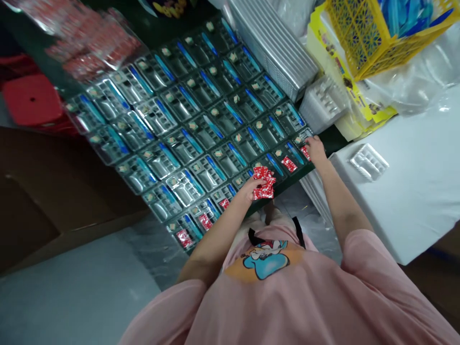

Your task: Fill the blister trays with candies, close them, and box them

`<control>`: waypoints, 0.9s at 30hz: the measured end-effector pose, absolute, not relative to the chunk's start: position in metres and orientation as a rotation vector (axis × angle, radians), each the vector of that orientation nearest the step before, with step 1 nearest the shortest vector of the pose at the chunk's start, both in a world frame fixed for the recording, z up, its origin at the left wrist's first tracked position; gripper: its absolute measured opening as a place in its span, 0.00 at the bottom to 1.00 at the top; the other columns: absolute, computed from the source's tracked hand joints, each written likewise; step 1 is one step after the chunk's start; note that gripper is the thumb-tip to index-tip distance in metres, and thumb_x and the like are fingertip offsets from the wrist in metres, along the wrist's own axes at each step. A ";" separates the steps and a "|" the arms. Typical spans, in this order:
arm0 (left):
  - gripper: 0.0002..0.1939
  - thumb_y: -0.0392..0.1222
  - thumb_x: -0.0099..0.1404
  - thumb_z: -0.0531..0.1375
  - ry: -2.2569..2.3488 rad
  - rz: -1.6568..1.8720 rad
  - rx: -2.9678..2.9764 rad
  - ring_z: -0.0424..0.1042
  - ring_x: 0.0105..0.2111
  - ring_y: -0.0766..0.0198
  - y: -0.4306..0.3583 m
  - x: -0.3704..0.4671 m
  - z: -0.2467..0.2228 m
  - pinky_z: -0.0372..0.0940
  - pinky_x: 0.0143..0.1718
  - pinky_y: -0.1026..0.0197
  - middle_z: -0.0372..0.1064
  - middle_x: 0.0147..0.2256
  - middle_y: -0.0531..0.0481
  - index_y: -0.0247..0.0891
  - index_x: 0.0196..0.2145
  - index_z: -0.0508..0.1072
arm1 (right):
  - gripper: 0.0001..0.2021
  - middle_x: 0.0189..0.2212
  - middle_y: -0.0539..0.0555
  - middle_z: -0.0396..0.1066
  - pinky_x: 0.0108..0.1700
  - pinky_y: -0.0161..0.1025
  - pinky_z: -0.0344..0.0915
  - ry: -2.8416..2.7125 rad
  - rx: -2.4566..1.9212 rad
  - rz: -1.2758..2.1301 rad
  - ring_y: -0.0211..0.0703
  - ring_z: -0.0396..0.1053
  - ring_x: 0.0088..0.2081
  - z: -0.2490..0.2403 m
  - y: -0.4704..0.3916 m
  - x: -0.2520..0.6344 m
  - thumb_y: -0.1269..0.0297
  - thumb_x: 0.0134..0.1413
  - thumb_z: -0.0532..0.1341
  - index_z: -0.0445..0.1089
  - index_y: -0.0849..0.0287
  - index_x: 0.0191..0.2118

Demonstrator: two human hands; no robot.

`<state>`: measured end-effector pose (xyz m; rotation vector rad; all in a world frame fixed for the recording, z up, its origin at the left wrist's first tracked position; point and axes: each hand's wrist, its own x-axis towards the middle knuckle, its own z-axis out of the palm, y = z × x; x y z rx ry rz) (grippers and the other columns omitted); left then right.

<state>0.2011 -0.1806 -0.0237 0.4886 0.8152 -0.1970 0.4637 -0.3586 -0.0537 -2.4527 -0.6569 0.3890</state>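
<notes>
Left hand (247, 189) pinches red packets (265, 190) beside trays (230, 166), apparently for ready access; right hand (316, 150) touches single packet (305, 153), finger closure indiscernible.

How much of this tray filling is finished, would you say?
Done, it seems: several trays along the near edge hold a red packet each. In hand: the left hand grips a bunch of red packets, while the right hand is at the row's right-end tray, over another packet. Remaining, probably: the rows behind show blue pens and small pale pieces but no red packets. Trays beside the left hand are partly hidden.
</notes>
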 end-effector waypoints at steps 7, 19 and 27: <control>0.19 0.24 0.48 0.62 0.901 -0.161 0.501 0.77 0.33 0.59 -0.169 0.199 -0.027 0.70 0.43 0.57 0.77 0.32 0.47 0.32 0.39 0.74 | 0.09 0.26 0.48 0.71 0.37 0.37 0.64 -0.767 -1.973 0.914 0.39 0.68 0.30 -0.010 -0.304 0.346 0.57 0.52 0.62 0.73 0.58 0.33; 0.12 0.32 0.55 0.62 0.989 -0.154 0.509 0.76 0.44 0.51 -0.143 0.187 -0.022 0.68 0.50 0.51 0.76 0.30 0.47 0.38 0.38 0.74 | 0.10 0.30 0.49 0.72 0.40 0.36 0.67 -0.237 -1.821 0.608 0.39 0.69 0.33 -0.004 -0.253 0.296 0.59 0.46 0.63 0.70 0.57 0.34; 0.15 0.35 0.54 0.63 0.870 -0.125 0.509 0.76 0.43 0.54 -0.128 0.183 -0.020 0.70 0.47 0.54 0.78 0.36 0.46 0.40 0.42 0.76 | 0.12 0.34 0.55 0.74 0.42 0.38 0.67 -0.196 -2.067 0.298 0.42 0.70 0.36 -0.019 -0.263 0.417 0.64 0.52 0.56 0.72 0.62 0.39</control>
